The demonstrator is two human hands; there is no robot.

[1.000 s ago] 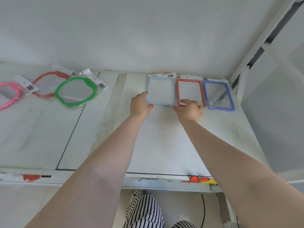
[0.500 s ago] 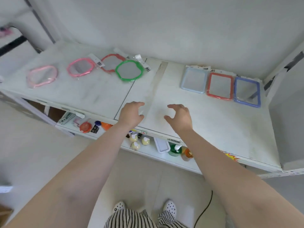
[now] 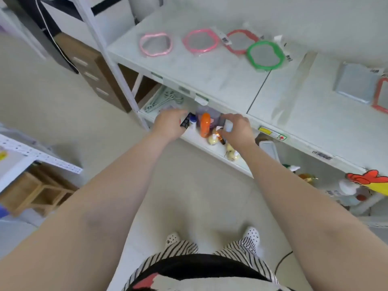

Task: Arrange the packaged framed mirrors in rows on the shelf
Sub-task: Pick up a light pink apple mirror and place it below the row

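Several packaged mirrors lie on the white upper shelf (image 3: 210, 80). A row of wavy round ones runs along the back: light pink (image 3: 155, 44), pink (image 3: 200, 43), red (image 3: 241, 42) and green (image 3: 265, 55), the last two overlapping. At the far right are a light blue rectangular mirror (image 3: 354, 84) and a red rectangular one (image 3: 381, 95), cut by the frame edge. My left hand (image 3: 170, 122) and my right hand (image 3: 237, 128) hover below that shelf's front edge, in front of the lower shelf. Both look empty with fingers loosely spread; the picture is blurred.
The lower shelf holds an orange bottle (image 3: 205, 124), small yellow bottles (image 3: 212, 140), a white container (image 3: 268, 151) and green hangers (image 3: 165, 100). A brown drawer cabinet (image 3: 92, 70) stands left of the rack. A wooden stool (image 3: 39, 192) sits under a white rack at the left.
Both hands left the rectangular mirrors and drew back and down past the shelf's front edge. My view swung left and down, bringing the floor and lower shelf into sight.
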